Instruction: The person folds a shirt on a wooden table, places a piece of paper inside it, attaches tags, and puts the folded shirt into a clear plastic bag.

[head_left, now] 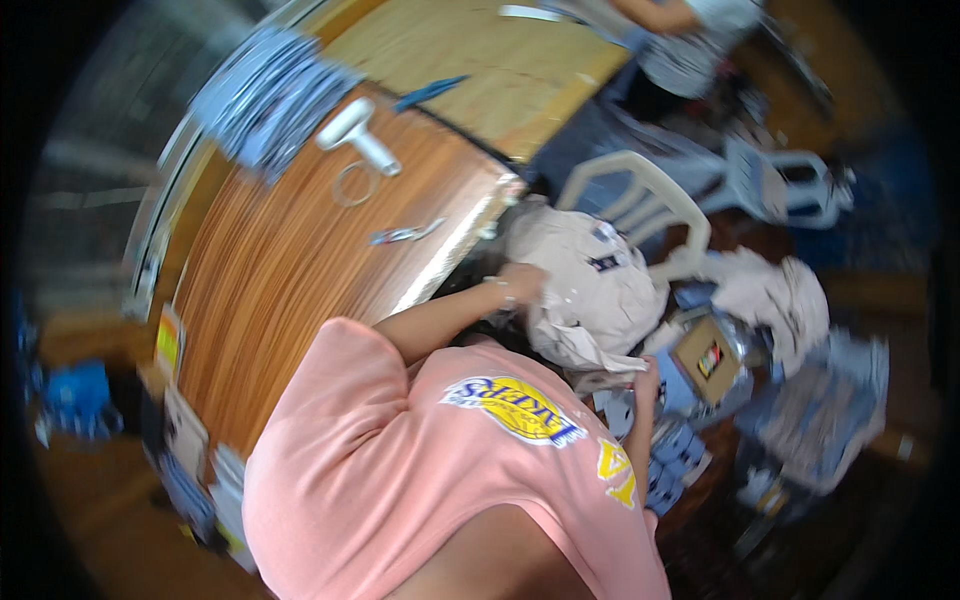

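Note:
A bundled beige garment (590, 280) with dark and white labels lies off the table's edge, in front of a cream plastic chair. My left hand (522, 285) is at its left side, fingers curled against the cloth. My right hand (648, 380) pinches a lower corner of the same garment, pulled out toward me. The fingertips are partly hidden and slightly blurred.
On the wooden table (290, 260) are a folded blue stack (270, 100), a white handheld device (360, 135), a clear ring (355, 185) and small snips (408, 235). Beyond stand the chair (640, 185), a cardboard box (705, 360) and bagged garments (820, 410). Another person (690, 50) works at the back.

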A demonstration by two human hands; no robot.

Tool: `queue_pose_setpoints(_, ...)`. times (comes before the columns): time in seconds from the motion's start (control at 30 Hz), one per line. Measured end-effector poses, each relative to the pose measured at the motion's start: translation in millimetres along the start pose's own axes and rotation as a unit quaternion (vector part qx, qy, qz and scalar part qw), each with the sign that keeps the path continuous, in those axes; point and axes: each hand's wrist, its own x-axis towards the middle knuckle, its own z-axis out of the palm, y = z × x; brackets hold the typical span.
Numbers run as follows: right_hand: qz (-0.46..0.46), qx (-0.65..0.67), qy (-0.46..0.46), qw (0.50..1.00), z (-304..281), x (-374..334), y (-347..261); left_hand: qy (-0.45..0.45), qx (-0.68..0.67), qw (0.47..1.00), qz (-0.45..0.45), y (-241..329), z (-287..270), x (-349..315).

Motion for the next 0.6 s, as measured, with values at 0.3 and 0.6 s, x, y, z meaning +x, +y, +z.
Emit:
queue_pose_setpoints(0.3, -0.253, 0.011, -0.317, 0.914, 30, -86, -245, 0.158, -0.251, 0.944, 0.147, 91, -121, -76)
queue_pose_setpoints(0.6, -0.261, -0.133, -0.411, 0.863, -28, -98, -327, 0.381, 0.08, 0.838, -0.382, -61, -85, -96)
